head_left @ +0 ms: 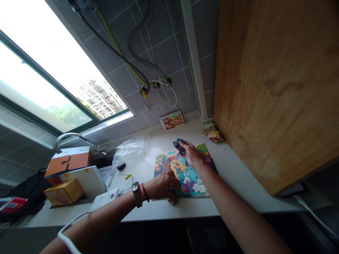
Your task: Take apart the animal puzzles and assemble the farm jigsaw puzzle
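A colourful jigsaw puzzle [188,180] with rabbits and other animals lies on the white counter. My left hand [167,183], with a watch and a red string at its wrist, is closed on a dark puzzle piece [173,193] at the puzzle's lower left edge. Above the puzzle's upper part, my right hand [190,152] grips several dark puzzle pieces [178,144] between thumb and fingers.
A picture card [172,120] leans near the wall. Loose pieces [213,133] are piled beside a large wooden board [275,88]. Clear plastic [129,150], a power strip [106,200], an orange box [64,192] and a faucet [76,135] are at the left.
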Available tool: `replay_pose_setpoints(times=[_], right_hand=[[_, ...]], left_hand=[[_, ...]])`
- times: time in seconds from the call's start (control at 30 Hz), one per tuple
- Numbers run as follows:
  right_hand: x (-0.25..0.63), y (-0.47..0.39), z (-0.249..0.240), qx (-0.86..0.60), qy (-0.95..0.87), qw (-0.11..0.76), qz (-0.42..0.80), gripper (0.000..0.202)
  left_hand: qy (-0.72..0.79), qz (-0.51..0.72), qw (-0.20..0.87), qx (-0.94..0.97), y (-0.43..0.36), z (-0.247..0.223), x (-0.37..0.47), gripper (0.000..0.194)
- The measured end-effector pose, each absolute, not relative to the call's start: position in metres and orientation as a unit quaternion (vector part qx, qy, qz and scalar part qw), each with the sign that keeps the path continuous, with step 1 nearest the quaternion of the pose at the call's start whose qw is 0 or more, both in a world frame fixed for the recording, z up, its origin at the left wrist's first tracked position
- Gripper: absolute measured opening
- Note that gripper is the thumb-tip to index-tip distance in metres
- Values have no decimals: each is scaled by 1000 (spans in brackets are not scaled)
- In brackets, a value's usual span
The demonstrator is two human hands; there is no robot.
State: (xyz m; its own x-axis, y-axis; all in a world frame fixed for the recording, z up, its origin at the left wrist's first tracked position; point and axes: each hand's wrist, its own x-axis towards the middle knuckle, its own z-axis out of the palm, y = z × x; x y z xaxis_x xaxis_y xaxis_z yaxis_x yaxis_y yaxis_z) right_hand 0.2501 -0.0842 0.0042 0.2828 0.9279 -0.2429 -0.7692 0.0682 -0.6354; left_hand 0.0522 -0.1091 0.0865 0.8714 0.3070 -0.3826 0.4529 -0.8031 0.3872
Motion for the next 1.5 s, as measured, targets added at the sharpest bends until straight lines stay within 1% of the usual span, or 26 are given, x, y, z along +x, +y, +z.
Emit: replay_pose_setpoints(times=[0.13,0.27,0.4,0.5,0.63,0.77,0.87,0.93,1.07,1.13,1.2,1.43,1.5], right_hand=[[250,-84,3,-345,-116,723,588,31],[250,-84,4,-347,-113,721,590,30],[250,-84,5,-349,-110,717,593,28],[250,-84,5,-351,-109,716,593,29],[250,-84,5,-351,-110,716,594,29],[250,-85,6,-351,-108,715,595,28],[250,-85,7,-352,-107,715,595,29],[250,-85,8,-353,-105,716,593,30],[250,-85,8,-353,-102,717,593,31],[250,-85,8,-351,-104,716,594,31],[249,-85,8,-349,-107,714,597,30],[248,-86,9,-350,-113,711,600,30],[248,-86,9,-351,-113,710,600,31]], left_hand=[[220,-150,251,931,-111,91,51,40],[230,-140,294,917,-109,94,49,39],[277,-124,332,893,-108,95,47,53],[288,-125,387,867,-105,102,47,60],[279,-117,425,853,-82,116,48,53],[265,-111,392,874,-35,115,45,44],[271,-150,392,866,-3,103,46,37],[261,-157,362,881,11,93,48,38],[219,-110,264,933,20,81,51,44],[199,-100,249,942,20,80,50,44],[193,-102,252,943,20,81,47,48],[231,-144,254,928,22,78,41,86],[249,-146,246,925,21,75,42,92]])
